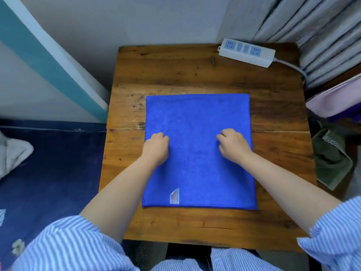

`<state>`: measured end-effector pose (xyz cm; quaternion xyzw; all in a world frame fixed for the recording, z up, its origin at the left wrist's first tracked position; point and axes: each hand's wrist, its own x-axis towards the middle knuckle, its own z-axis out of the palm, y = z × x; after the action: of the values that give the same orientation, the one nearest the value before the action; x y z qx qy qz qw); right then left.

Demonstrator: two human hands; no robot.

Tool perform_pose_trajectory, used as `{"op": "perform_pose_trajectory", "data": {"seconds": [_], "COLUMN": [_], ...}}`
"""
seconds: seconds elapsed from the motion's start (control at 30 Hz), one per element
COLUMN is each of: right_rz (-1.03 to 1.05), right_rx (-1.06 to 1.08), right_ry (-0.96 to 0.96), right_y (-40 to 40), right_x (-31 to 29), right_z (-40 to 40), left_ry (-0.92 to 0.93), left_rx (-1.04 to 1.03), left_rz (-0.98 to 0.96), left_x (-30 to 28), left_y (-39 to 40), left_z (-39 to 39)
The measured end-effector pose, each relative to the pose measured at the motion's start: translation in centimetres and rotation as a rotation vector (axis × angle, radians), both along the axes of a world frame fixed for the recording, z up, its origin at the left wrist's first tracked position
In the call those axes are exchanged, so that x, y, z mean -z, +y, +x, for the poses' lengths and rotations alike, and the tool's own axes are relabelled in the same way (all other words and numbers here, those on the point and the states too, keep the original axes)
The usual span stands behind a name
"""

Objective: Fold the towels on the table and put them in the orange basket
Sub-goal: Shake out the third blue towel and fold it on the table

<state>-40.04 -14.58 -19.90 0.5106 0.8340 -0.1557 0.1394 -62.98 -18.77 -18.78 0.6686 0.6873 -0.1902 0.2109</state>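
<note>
A blue towel (197, 118) lies flat and square on the wooden table (195, 75), with a white care label (174, 196) near its front edge. My left hand (156, 147) rests on the towel's left side, fingers curled under. My right hand (233, 144) rests on the towel's right side, fingers curled too. Whether either hand pinches the cloth cannot be told. No orange basket is in view.
A white power strip (246, 52) lies at the table's back right corner, its cable running off right. Grey curtains (312, 26) hang behind. A green cloth (330, 159) and pink fabric (336, 100) sit right of the table. A dark blue bed (48, 163) is left.
</note>
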Motion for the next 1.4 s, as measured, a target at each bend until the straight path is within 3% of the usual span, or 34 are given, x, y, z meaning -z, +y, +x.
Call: {"op": "perform_pose_trajectory", "data": {"seconds": [0.13,0.3,0.43,0.57,0.8,1.03,1.23,1.4], "right_rz": [-0.012,-0.012,-0.002,-0.001,-0.077,0.072,-0.091,-0.083], "right_rx": [0.012,0.001,-0.054,0.038,0.243,0.162,0.227,0.317], "right_ry": [0.149,0.113,0.071,0.039,-0.062,0.047,-0.138,-0.043], "right_y": [4.6,8.7,10.7,12.2,14.0,15.9,17.4,16.2], "right_x": [2.0,4.9,6.2,6.3,5.1,2.6,1.0,-1.1], "right_z": [-4.2,-6.2,-4.0,0.7,6.0,4.9,3.7,4.3], "left_ry": [-0.138,-0.150,-0.129,-0.101,-0.047,-0.053,0.095,0.087], "left_rx": [-0.079,-0.036,0.005,-0.035,-0.254,-0.105,-0.078,-0.100], "left_rz": [0.161,0.201,0.164,0.202,0.157,0.300,0.190,0.295], "left_x": [2.1,5.4,7.8,8.7,7.7,5.3,3.9,1.4], "left_y": [5.3,10.2,11.5,11.4,11.5,14.2,15.3,13.3], "left_z": [1.6,1.6,0.2,-3.3,-7.9,-7.3,-6.6,-6.7]}}
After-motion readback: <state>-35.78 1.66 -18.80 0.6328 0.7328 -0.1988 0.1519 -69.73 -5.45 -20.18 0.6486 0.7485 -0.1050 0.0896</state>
